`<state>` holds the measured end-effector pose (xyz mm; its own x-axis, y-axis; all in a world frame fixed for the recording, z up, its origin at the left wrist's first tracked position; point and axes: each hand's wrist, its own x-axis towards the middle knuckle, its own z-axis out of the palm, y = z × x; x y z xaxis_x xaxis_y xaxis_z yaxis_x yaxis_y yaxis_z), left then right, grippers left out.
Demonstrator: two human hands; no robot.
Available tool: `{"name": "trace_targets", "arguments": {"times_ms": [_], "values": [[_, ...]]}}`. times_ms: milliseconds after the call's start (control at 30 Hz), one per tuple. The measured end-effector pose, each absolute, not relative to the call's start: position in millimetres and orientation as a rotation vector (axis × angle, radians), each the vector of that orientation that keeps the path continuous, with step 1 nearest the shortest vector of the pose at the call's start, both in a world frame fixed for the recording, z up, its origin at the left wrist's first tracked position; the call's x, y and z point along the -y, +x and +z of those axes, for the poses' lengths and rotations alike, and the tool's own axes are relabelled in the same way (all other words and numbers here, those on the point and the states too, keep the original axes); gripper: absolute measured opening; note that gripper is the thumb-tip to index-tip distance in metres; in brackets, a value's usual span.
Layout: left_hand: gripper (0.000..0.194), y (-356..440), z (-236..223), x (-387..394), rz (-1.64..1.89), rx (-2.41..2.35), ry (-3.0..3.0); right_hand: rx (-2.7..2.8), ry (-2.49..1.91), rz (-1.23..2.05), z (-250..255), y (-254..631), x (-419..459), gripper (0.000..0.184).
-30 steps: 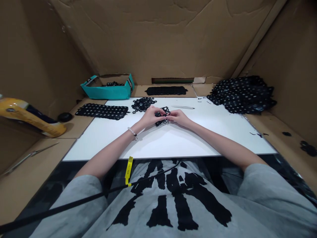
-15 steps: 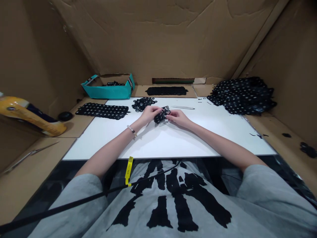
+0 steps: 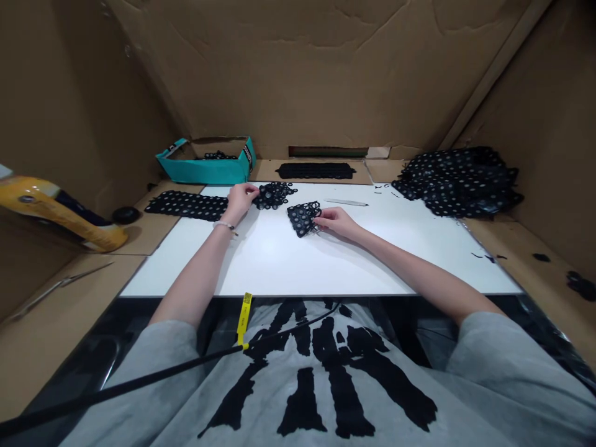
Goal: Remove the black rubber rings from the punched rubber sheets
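Note:
My right hand (image 3: 338,223) has its fingertips on the edge of a black perforated rubber piece (image 3: 302,218), which rests on the white board (image 3: 279,264). My left hand (image 3: 239,203) is apart from that piece, farther left. Its fingertips reach the edge of a heap of small black rubber rings (image 3: 274,195). Whether those fingers grip a ring is hidden. A black perforated sheet (image 3: 186,206) lies just left of my left hand.
A teal cardboard box (image 3: 205,158) holds black pieces at the back left. A black perforated strip (image 3: 315,171) lies behind the board, and a large black heap (image 3: 459,183) sits at right. A white stick (image 3: 345,202) lies on the board. Cardboard walls surround the bench.
My left hand has left the black piece and moved left and forward to the heap of rings. The piece stays at my right hand and now lies spread on the board.

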<state>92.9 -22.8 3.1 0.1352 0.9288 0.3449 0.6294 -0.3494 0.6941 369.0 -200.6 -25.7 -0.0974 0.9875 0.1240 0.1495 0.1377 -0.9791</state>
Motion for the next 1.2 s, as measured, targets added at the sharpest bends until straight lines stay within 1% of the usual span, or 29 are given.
{"name": "trace_targets", "arguments": {"times_ms": [133,233,333,433,533,633,733,800,867,967,1000,1100,1200], "values": [[0.009,94.8,2.5,27.5,1.073,-1.601,2.241,1.458,-1.158,1.105,-23.4,368.3,201.8,0.039],[0.012,92.4,10.1,28.8,1.037,-1.516,2.317,1.448,-1.162,1.091,-21.8,367.2,202.8,0.035],[0.012,88.3,18.2,30.1,0.792,-1.461,2.366,1.429,-1.186,1.078,-22.0,366.6,202.8,0.031],[0.02,86.7,21.6,35.2,0.542,-1.588,2.357,1.445,-1.192,1.075,-23.2,366.9,202.2,0.028],[0.021,89.3,20.9,42.6,0.459,-1.697,2.33,1.455,-1.191,1.077,-23.7,366.8,201.8,0.028],[0.017,89.3,21.1,45.8,0.489,-1.729,2.28,1.447,-1.194,1.09,-23.0,365.9,201.7,0.028],[0.018,80.3,26.4,42.0,0.542,-1.678,2.22,1.45,-1.19,1.109,-22.9,365.1,202.2,0.029],[0.015,72.3,31.6,38.1,0.658,-1.61,2.19,1.439,-1.181,1.127,-23.7,365.0,202.7,0.03],[0.005,68.0,34.9,35.2,0.849,-1.535,2.167,1.426,-1.171,1.138,-25.1,365.2,203.2,0.031],[0.017,73.5,30.9,32.9,1.038,-1.411,2.155,1.424,-1.165,1.143,-27.4,366.2,203.8,0.032],[0.018,77.6,27.2,32.1,1.054,-1.371,2.163,1.423,-1.166,1.146,-28.0,366.5,203.8,0.032],[0.009,88.7,12.7,27.9,1.078,-1.323,2.19,1.431,-1.168,1.139,-29.0,367.1,203.8,0.033],[0.012,91.6,0.8,21.7,1.105,-1.311,2.194,1.444,-1.175,1.137,-28.2,366.7,204.3,0.034]]}}
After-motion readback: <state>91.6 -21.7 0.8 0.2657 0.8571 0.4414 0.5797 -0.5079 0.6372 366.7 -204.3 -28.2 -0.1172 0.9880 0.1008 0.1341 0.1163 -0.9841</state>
